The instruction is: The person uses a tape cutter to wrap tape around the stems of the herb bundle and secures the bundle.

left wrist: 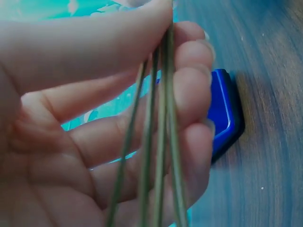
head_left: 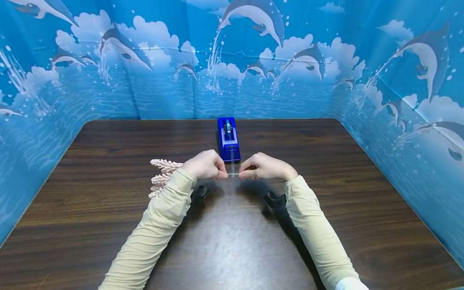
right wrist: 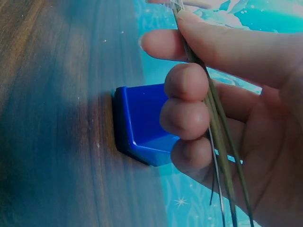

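Observation:
Between thumb and fingers my left hand (head_left: 206,165) pinches a bundle of thin greenish stems (left wrist: 161,142), which fan out across the palm in the left wrist view. Pale pink flower sprigs (head_left: 164,180) stick out to the left behind that hand. My right hand (head_left: 266,166) pinches the same bundle farther along, and the loose stem ends (right wrist: 220,156) pass down over its palm. A short length of stem shows between the two hands. There a clear strip of tape (head_left: 233,168) crosses it, reaching toward the blue tape dispenser (head_left: 229,146) just beyond.
The dark wood-grain table (head_left: 84,197) spreads around both arms. A blue curtain with dolphins (head_left: 253,101) hangs along its back and sides. Black wrist devices (head_left: 275,200) sit under the wrists, over the table.

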`<state>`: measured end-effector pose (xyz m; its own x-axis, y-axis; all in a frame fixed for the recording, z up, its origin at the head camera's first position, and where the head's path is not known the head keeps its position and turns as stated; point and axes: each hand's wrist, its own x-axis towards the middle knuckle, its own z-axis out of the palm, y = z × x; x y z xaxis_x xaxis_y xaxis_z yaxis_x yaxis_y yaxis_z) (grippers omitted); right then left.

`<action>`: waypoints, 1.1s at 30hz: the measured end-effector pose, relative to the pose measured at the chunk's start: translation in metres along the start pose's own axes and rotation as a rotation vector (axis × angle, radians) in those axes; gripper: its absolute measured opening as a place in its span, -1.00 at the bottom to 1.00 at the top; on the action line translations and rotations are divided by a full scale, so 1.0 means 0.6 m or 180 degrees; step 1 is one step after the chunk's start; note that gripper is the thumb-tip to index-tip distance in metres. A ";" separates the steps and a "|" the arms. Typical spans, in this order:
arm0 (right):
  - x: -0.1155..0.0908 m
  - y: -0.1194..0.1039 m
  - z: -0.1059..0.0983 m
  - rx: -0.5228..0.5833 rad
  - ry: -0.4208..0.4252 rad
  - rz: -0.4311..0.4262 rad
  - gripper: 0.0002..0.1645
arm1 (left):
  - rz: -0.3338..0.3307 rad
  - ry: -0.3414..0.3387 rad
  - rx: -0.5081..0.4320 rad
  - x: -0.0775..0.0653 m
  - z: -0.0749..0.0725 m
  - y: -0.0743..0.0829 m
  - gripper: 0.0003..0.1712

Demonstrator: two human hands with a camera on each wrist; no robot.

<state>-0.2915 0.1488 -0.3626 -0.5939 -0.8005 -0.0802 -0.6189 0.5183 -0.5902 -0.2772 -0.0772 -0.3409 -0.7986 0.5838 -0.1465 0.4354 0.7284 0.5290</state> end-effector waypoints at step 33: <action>0.013 0.007 0.018 0.1166 -0.0029 0.0473 -0.71 | -0.0190 -0.0130 -0.0050 0.011 0.016 0.005 -0.75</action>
<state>-0.2927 0.1415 -0.3744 -0.6577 -0.7283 -0.1926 -0.3011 0.4885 -0.8190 -0.2770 -0.0679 -0.3483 -0.8051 0.5539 -0.2120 0.3808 0.7568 0.5313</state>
